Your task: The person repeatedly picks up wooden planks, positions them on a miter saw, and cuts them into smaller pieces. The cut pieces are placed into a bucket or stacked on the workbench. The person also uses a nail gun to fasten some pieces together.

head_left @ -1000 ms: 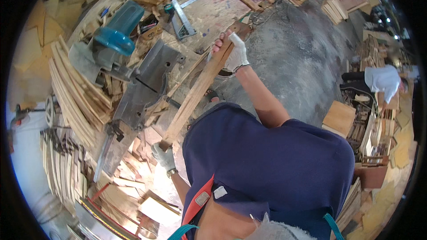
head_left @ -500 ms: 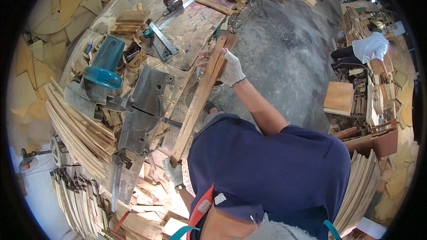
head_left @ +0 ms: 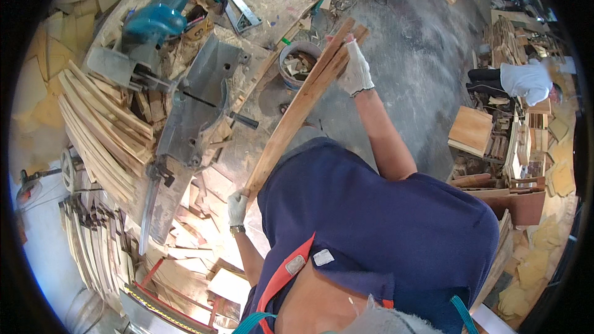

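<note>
Two long wooden strips (head_left: 300,108), side by side with their far ends slightly fanned apart, slant across the front of my body. My left hand (head_left: 237,209), in a white knit glove, is closed round their near end. At the far end, my right hand (head_left: 359,73), gloved likewise, grips the strips from the right side; its fingers are partly hidden behind the wood. A teal and grey mitre saw (head_left: 158,21) stands left of the strips, its metal base (head_left: 201,99) nearest to them. Just beyond the strips sits a bucket (head_left: 284,74) of wood scraps.
Curved wooden pieces (head_left: 102,139) are stacked left of the saw. A metal square (head_left: 240,6) lies on the worktop behind it. Offcuts (head_left: 213,185) litter the area beside my left hand. At the right, a person in a white shirt (head_left: 523,80) bends near wood stacks.
The far end of the strips has swung right, away from the saw, and the bucket shows more fully. Both hands keep their grip. My view has shifted, too.
</note>
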A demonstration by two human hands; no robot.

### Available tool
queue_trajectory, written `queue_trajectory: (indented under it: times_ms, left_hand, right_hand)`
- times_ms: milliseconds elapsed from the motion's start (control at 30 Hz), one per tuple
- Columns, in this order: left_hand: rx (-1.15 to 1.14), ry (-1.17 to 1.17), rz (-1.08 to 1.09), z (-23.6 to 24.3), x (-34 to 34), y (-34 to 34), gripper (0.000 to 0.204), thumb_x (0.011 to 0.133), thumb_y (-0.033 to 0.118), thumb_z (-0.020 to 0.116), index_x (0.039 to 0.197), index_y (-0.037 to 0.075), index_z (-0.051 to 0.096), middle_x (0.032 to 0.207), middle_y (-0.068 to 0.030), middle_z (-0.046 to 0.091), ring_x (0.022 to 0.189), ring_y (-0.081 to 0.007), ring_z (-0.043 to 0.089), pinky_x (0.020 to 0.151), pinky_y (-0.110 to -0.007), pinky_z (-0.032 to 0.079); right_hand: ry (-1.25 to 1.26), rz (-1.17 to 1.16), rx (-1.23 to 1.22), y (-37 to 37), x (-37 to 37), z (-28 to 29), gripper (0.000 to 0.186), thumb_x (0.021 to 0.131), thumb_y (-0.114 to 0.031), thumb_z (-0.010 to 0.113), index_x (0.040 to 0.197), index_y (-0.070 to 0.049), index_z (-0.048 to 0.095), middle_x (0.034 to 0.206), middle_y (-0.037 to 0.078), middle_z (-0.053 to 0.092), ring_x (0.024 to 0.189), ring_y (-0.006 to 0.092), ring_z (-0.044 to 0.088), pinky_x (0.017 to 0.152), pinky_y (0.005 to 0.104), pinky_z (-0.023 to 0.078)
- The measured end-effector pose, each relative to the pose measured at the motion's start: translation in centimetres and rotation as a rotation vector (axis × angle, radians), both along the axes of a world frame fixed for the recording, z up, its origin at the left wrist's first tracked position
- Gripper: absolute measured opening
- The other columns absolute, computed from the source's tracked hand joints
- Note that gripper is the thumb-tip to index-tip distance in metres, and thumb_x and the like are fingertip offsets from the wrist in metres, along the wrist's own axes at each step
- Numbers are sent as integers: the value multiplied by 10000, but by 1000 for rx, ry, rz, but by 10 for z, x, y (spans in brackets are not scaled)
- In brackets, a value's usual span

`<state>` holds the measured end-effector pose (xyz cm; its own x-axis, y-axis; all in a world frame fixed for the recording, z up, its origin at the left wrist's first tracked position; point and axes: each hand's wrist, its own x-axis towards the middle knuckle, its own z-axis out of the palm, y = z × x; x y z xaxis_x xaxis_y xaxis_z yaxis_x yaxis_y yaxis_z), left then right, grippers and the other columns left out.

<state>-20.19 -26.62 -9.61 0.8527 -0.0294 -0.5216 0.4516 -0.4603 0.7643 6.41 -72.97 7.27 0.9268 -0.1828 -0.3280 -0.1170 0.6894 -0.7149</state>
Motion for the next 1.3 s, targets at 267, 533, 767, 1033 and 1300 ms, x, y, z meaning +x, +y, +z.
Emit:
queue_trajectory:
  times_ms: [267, 533, 767, 1033, 1300]
  left_hand:
    - [50, -159, 42, -10, -36, 5, 384, 946, 277, 667, 705, -22, 644, 578, 32, 454, 552, -79, 394, 498, -328, 285]
    - [54, -117, 77, -23, -68, 16, 389, 950, 322, 685, 806, -32, 762, 585, 19, 545, 544, -79, 455, 500, -306, 337]
    - [28, -62, 109, -24, -85, 19, 361, 937, 294, 657, 888, -41, 783, 607, -13, 601, 556, -103, 526, 521, -309, 398]
    - [-11, 31, 104, -20, -83, 16, 369, 908, 315, 664, 864, -33, 779, 557, -54, 599, 522, -135, 566, 515, -333, 426]
    - [79, 13, 61, -7, -76, 7, 388, 924, 355, 687, 976, -23, 757, 711, -98, 664, 648, -183, 602, 612, -353, 460]
  right_hand:
    - [185, -115, -59, 22, -27, 15, 562, 1040, -518, 577, 1199, 20, 591, 1051, 206, 698, 961, 351, 704, 877, 504, 602]
    - [121, -116, -18, 28, -35, -15, 512, 1048, -535, 546, 1033, -23, 566, 875, 152, 649, 770, 323, 661, 743, 482, 598]
    - [118, -44, 113, 42, -40, -5, 663, 1043, -665, 405, 1075, -18, 547, 872, 143, 607, 798, 316, 633, 788, 493, 580]
    - [47, 52, 202, 39, -39, -6, 945, 907, -902, 123, 952, -60, 548, 788, 120, 570, 729, 311, 580, 732, 483, 516]
    - [-100, 115, 222, 30, -28, -14, 989, 828, -977, 114, 884, -91, 549, 725, 74, 541, 685, 281, 553, 685, 441, 480]
